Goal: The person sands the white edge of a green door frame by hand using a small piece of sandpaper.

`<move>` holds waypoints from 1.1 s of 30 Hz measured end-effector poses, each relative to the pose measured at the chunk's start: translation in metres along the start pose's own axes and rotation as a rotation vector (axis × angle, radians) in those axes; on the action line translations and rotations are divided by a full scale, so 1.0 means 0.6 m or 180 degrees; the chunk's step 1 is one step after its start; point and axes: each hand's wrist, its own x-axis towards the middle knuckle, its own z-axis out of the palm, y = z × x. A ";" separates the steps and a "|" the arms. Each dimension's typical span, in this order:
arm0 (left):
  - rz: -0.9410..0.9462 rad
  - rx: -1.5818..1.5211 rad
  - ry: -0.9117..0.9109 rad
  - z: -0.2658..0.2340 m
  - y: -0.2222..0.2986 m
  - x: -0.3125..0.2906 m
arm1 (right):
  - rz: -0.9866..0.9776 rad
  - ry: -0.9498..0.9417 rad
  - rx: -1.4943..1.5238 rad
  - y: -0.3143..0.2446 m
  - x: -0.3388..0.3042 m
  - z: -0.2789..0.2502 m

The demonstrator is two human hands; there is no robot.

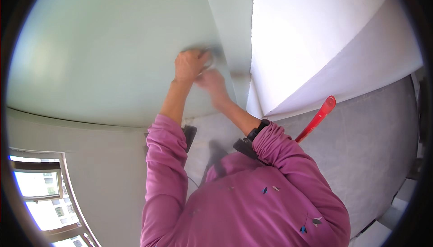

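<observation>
Up against a pale green panel (pixel 112 44), close to its right-hand edge, my two hands work side by side. My left hand (pixel 187 65) is closed, its fingers curled around a ring-shaped thing (pixel 211 60) whose curved rim shows past the fingertips. What exactly it is, blur hides. Just below and to the right, my right hand (pixel 214 86) is smeared by motion. Its fingers look drawn together beside the ring, pinching something too small to make out. A black watch (pixel 258 129) sits on my right wrist, below which the purple sleeve is pushed up.
A white wall surface (pixel 306 34) with a ragged left edge stands right of the panel. A red curved bar (pixel 319 117) sticks up beyond my right forearm, over grey floor (pixel 370 143). At lower left is a framed window (pixel 43 184) in a pale wall.
</observation>
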 end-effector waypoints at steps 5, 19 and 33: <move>0.0269 -0.0195 0.0234 0.012 -0.005 0.002 | -0.0446 -0.0020 -0.0071 -0.002 -0.007 -0.006; 0.0719 -0.0386 0.0345 0.013 -0.014 0.004 | -0.0292 0.0337 0.1068 -0.033 -0.026 0.008; 0.0661 -0.0281 0.0578 0.021 -0.011 0.004 | -0.0354 0.0248 0.1134 -0.035 -0.026 0.011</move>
